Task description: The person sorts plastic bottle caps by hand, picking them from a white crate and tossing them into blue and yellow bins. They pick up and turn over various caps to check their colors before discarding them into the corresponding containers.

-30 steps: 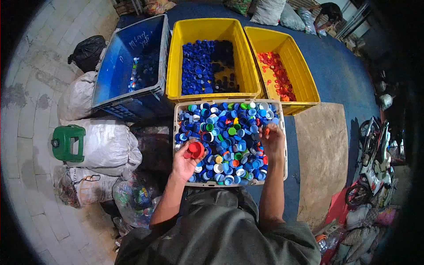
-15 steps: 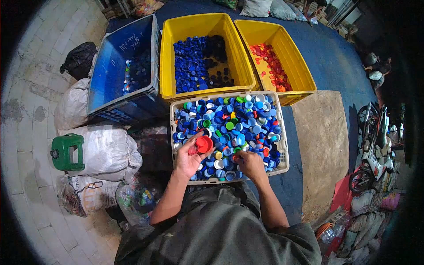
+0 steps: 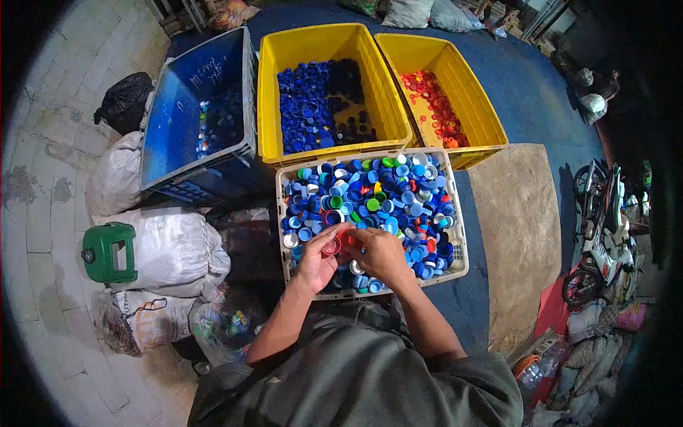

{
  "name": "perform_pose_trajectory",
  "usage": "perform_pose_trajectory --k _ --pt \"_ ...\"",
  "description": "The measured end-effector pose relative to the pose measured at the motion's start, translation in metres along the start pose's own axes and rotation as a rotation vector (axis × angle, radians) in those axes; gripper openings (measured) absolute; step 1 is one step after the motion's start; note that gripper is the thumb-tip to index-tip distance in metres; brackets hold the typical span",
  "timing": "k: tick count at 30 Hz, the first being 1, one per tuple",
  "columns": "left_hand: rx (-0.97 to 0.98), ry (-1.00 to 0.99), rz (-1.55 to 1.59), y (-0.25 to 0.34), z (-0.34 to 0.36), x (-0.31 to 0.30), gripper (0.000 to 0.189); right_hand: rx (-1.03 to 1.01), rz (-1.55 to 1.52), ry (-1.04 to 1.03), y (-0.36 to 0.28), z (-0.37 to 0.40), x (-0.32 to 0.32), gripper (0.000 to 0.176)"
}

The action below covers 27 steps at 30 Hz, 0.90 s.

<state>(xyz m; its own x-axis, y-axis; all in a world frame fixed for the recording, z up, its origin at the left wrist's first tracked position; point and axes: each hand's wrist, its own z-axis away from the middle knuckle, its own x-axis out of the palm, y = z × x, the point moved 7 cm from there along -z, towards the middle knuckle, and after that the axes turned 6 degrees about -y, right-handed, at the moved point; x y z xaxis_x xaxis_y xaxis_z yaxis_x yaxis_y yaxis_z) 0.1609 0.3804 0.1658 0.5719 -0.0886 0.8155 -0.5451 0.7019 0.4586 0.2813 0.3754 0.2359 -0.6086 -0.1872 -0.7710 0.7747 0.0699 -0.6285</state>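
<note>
A cream plastic basket (image 3: 459, 249) in front of me is heaped with mixed bottle caps (image 3: 398, 199), mostly blue, with green, white and red ones among them. My left hand (image 3: 316, 262) is cupped over the basket's near left part and holds red caps (image 3: 331, 246). My right hand (image 3: 377, 255) meets it from the right, fingers closed at those red caps; whether it holds a cap of its own is hidden.
Beyond the basket stand a yellow crate of blue and dark caps (image 3: 388, 92), a yellow crate of red and orange caps (image 3: 484, 114) and a blue crate (image 3: 178, 121) with few caps. Filled sacks (image 3: 171, 249), a green stool (image 3: 107, 252) lie left; motorcycles (image 3: 597, 235) right.
My right hand came back from the basket's far right to its near edge, then moved left to join my left hand at the red caps. The view shifted slightly.
</note>
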Motion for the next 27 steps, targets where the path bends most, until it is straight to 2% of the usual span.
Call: perform_pose_trajectory --k 4,7,10,12,14,15,16,19,22,23,26,27 --pt "-0.016 0.039 0.016 0.002 0.001 -0.006 0.04 -0.025 0.096 -0.023 -0.002 -0.005 0.01 0.018" --pt "-0.007 0.03 0.084 0.006 -0.002 -0.01 0.038 -0.089 -0.036 0.097 -0.004 -0.005 0.004 0.014" --pt "-0.015 0.016 0.117 0.011 -0.005 -0.013 0.036 0.045 -0.298 0.158 0.006 -0.006 -0.006 0.012" --pt "-0.038 0.011 0.116 0.012 -0.006 -0.017 0.034 0.247 -0.741 0.126 0.038 -0.001 0.008 0.017" --pt "-0.07 0.006 0.112 0.012 -0.009 -0.02 0.032 0.251 -1.546 0.143 0.053 0.007 0.018 0.023" --pt "-0.072 0.017 0.077 0.017 -0.007 -0.017 0.03 0.197 -1.602 0.125 0.054 0.009 0.009 0.029" --pt "-0.084 0.02 0.065 0.017 -0.007 -0.017 0.03 0.259 -1.721 0.222 0.054 0.015 0.005 0.029" --pt "-0.117 0.006 0.051 0.016 -0.008 -0.024 0.03 0.477 -1.85 0.389 0.068 0.036 0.006 0.02" --pt "-0.109 -0.015 0.091 0.014 -0.01 -0.029 0.03 0.478 -1.856 0.386 0.087 0.055 0.016 0.018" --pt "-0.106 -0.021 0.103 0.014 -0.01 -0.028 0.03 0.393 -1.957 0.357 0.091 0.058 0.019 0.018" --pt "-0.115 -0.04 0.136 0.015 -0.01 -0.024 0.031 0.538 -1.922 0.487 0.097 0.071 0.027 0.022" --pt "-0.131 -0.043 0.148 0.014 -0.011 -0.024 0.031 0.538 -1.871 0.479 0.095 0.073 0.026 0.029"
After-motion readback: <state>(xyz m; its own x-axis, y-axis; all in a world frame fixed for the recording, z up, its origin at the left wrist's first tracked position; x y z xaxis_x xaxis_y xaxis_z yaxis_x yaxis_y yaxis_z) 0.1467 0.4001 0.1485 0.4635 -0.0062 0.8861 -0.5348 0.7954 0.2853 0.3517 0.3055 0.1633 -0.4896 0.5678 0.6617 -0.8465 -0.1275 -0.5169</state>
